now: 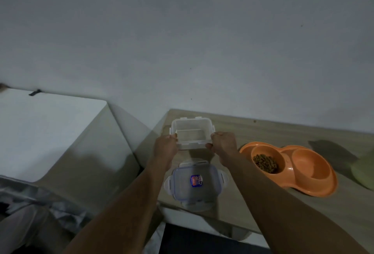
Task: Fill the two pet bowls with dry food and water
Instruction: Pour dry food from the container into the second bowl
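An orange double pet bowl (321,188) lies on the wooden table at the right. Its left well holds brown dry food (265,163); its right well (310,164) looks dry and bare. A clear plastic container (191,132), with nothing visible inside, stands near the table's back left corner. My left hand (165,146) grips its left side and my right hand (223,142) grips its right side. The container's clear lid (195,183), with blue trim and a small label, lies flat on the table just in front of it, between my forearms.
The wooden table (253,132) stands against a grey wall. A white-topped cabinet (46,132) stands to the left, with a gap between it and the table. A pale green object (364,172) sits at the right edge. Grey cloth lies at the lower left.
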Motion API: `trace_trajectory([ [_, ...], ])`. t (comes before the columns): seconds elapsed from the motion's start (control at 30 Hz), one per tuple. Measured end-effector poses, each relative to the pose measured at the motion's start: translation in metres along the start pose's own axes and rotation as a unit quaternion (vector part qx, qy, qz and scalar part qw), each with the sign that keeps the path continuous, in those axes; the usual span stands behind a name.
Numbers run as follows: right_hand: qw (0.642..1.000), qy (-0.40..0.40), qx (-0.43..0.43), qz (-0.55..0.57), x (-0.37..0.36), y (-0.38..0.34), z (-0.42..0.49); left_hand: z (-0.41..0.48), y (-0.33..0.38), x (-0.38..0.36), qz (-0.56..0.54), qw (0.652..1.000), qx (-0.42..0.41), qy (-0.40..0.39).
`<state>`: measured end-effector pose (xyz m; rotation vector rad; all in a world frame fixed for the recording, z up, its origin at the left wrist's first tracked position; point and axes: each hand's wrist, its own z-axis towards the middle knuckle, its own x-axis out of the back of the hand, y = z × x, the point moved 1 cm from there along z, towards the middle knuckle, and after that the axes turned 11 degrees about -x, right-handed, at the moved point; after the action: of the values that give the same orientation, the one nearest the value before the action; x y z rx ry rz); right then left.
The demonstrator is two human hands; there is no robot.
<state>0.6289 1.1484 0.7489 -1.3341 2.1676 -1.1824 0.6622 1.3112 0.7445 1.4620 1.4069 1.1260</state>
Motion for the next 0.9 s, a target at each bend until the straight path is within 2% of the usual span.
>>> trace_trajectory([
  [0.3, 1.0, 0.02, -0.015, -0.016, -0.009, 0.003, 0.009, 0.032, -0.026, 0.007, 0.097, 0.995, -0.009, 0.013],
  [0.6, 0.999, 0.025, -0.022, -0.026, -0.003, 0.001, 0.01, 0.02, -0.007, 0.008, 0.176, 0.984, -0.031, 0.024],
  [0.77, 0.994, 0.072, 0.031, -0.081, 0.028, -0.003, 0.013, -0.001, 0.025, 0.013, 0.294, 0.945, -0.102, 0.096],
  [0.9, 0.976, 0.142, 0.081, -0.146, 0.071, -0.022, -0.014, -0.019, 0.049, 0.001, 0.293, 0.938, -0.154, 0.105],
])
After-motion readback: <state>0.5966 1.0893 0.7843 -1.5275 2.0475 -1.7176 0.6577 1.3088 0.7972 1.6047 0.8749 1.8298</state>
